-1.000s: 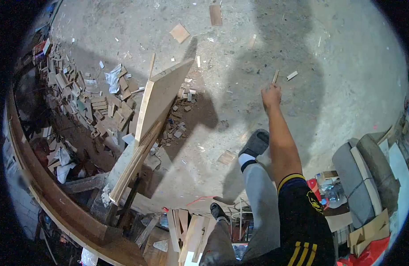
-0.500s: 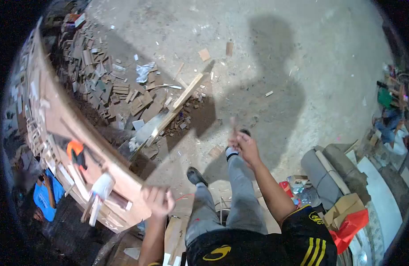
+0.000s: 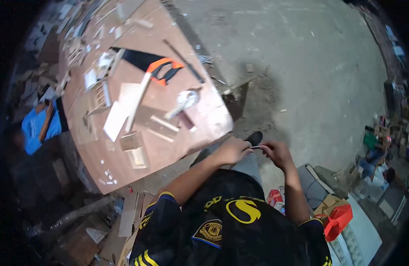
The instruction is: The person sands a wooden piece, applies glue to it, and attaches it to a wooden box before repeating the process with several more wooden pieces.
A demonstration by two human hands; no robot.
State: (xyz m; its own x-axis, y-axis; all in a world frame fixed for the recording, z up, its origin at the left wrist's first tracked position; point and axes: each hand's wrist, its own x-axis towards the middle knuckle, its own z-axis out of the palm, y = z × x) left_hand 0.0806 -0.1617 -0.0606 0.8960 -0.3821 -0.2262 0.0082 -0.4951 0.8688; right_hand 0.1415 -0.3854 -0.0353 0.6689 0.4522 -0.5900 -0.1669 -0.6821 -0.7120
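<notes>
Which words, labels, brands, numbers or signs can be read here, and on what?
"S": the yellow emblem on the black shirt, as its shape reads.
Yellow lettering beside it: broken up by folds, unreadable.
Badge: lettering too small.
Blue shirt: too blurred for any print.
Nothing else is legible.

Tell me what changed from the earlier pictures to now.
The right hand has come in from over the floor, still holding a short, thin strip; the left hand has moved rightward and grips it too. The black-bladed, orange-handled saw stays on the brown wooden tabletop.
</notes>
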